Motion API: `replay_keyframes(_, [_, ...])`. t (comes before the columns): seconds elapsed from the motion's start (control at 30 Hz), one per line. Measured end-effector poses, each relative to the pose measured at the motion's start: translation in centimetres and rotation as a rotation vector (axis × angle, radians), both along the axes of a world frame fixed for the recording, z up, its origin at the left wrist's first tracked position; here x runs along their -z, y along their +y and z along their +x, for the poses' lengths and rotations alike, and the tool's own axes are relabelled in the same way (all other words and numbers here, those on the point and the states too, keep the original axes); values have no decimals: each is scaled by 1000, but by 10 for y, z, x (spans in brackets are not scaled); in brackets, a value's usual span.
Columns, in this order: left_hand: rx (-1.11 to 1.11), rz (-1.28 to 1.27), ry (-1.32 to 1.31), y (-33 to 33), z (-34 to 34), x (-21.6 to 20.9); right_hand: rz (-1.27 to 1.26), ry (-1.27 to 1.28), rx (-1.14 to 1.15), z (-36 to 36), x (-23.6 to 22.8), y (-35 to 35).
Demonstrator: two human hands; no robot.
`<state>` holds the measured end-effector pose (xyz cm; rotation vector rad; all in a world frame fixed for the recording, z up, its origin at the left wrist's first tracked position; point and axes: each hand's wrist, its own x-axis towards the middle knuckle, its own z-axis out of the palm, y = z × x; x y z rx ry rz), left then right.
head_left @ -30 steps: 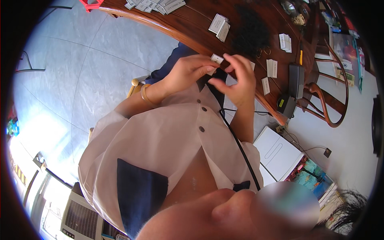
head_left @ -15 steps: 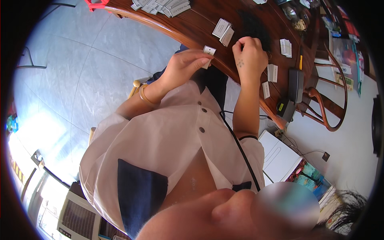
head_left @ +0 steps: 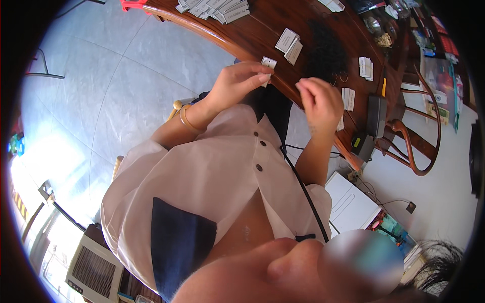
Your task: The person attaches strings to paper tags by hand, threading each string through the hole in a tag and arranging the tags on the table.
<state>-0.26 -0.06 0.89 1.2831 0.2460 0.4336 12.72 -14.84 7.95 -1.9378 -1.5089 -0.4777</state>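
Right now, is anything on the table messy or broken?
Nothing looks spilled or broken. The black heap on the wooden table looks oddest: shaggy and shapeless, like a tangle. The pale card pile toward the left is askew too, its cards at different angles.

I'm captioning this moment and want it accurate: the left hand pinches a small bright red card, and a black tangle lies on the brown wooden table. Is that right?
Not quite: the small card that the left hand pinches is white, not red, as the head view shows. A black tangle does lie on the brown wooden table.
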Motion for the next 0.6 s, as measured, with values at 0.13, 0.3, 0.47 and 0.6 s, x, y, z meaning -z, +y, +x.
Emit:
replay_keyframes(0.13, [30,33,3,0,2,0,-29,51,-70,-17,2,-4])
replay_keyframes(0.3, [48,18,33,2,2,-1,27,83,-41,-16,4,-13])
replay_keyframes(0.47, [50,-20,35,3,-1,-1,47,71,8,-13,4,-20])
replay_keyframes(0.6, [4,-33,-7,2,-1,-1,25,74,2,-14,1,-23])
